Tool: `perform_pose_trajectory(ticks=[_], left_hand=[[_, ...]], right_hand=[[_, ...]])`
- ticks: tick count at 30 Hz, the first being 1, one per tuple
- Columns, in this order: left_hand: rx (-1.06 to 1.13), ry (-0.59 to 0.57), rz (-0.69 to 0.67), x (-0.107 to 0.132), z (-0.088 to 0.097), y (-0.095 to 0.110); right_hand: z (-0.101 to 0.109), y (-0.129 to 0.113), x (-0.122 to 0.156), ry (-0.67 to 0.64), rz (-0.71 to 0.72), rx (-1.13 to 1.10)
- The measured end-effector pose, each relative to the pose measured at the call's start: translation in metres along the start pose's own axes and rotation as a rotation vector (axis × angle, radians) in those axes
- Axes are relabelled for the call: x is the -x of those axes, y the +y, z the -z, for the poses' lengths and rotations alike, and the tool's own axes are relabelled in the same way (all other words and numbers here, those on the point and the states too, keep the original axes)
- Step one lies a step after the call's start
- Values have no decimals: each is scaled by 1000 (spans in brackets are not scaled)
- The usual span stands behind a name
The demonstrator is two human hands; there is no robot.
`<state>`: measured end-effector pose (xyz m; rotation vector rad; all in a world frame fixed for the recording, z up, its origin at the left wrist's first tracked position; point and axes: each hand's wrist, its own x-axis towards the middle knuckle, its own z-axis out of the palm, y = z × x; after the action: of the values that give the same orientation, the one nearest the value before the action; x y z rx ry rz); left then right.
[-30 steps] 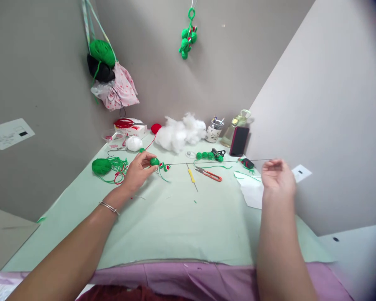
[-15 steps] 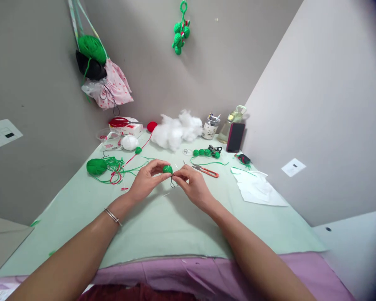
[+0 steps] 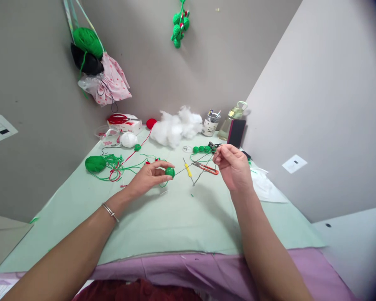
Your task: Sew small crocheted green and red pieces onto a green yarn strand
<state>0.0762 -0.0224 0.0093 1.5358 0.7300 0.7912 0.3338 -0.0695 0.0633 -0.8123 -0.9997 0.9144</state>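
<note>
My left hand (image 3: 148,177) pinches a small green crochet ball (image 3: 169,172) above the pale green cloth (image 3: 163,217). A thin dark thread (image 3: 192,163) runs from the ball up to my right hand (image 3: 233,167), which is closed in a pinch on the thread's end, raised to the right of the ball. Between my hands lie a yellow-handled crochet hook (image 3: 188,169) and red snips (image 3: 207,168).
A green yarn ball (image 3: 95,163) with loose green and red strands sits at the left. White stuffing (image 3: 175,127), a red ball (image 3: 151,123), a pen cup (image 3: 210,124), a bottle (image 3: 232,121) and a phone (image 3: 237,133) line the back. White paper (image 3: 266,188) lies at the right. Green crochet pieces (image 3: 179,25) hang on the wall.
My right hand went from far right in to the ball, then pulled away up and right, drawing the thread taut. My left hand kept the green ball.
</note>
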Motion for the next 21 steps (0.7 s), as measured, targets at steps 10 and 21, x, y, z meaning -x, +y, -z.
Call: perform_pose_trajectory(ticks=[10, 21], left_hand=[[148, -5, 25, 2, 1, 5], [104, -303, 94, 6, -20, 2]], right_hand=[[1, 8, -4, 68, -87, -94], [0, 9, -7, 80, -380, -434]])
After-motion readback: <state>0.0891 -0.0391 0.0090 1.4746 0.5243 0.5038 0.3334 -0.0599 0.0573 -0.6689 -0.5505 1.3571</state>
